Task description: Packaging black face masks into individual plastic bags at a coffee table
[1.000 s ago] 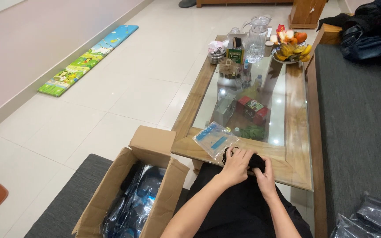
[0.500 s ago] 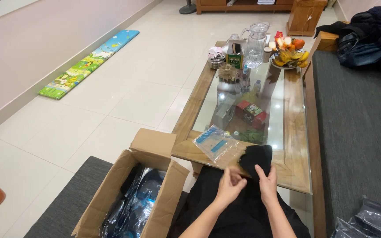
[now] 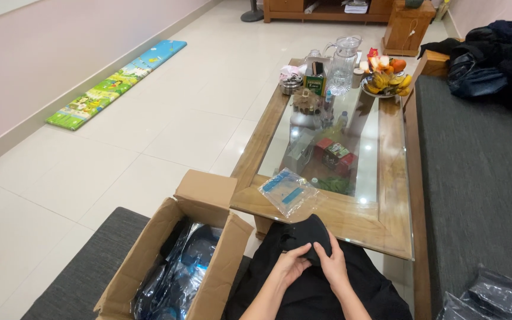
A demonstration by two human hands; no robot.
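A small black fabric piece rests at my lap, just below the near edge of the coffee table. My left hand grips its lower left side. My right hand pinches its lower right side. Both thumbs press into the cloth. A clear plastic bag with blue print lies flat on the table's near corner, just beyond the hands. More black cloth covers my lap beneath the hands.
An open cardboard box holding plastic-wrapped dark items stands to the left on a grey rug. The table's far end carries a glass jug, a fruit plate and jars. A dark sofa with clothes lies right; a play mat lies far left.
Both hands drew back from the table edge toward my lap, carrying the black fabric piece with them. The view shifted slightly.
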